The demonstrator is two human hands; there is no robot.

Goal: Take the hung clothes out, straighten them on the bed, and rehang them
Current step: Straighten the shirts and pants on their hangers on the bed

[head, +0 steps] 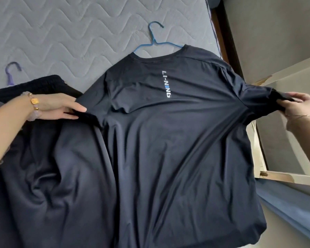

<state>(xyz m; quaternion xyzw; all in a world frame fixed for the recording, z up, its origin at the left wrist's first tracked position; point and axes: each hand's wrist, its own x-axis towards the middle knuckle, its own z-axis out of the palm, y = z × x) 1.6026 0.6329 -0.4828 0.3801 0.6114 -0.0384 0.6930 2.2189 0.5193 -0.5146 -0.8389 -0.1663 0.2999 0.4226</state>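
A dark navy T-shirt [159, 140] with a vertical white logo lies spread on the grey quilted bed [61, 33], still on a blue hanger [155, 41] whose hook pokes out past the collar. My left hand [61, 107] pinches the end of the left sleeve. My right hand [301, 104] grips the end of the right sleeve, which is stretched out past the bed's right edge. Both sleeves are pulled taut sideways.
A black garment [43, 86] on a purple hanger [12, 73] lies on the bed to the left, partly under the T-shirt. A cream wooden frame [268, 174] and a blue cloth [293, 208] stand beside the bed on the right, over a grey floor.
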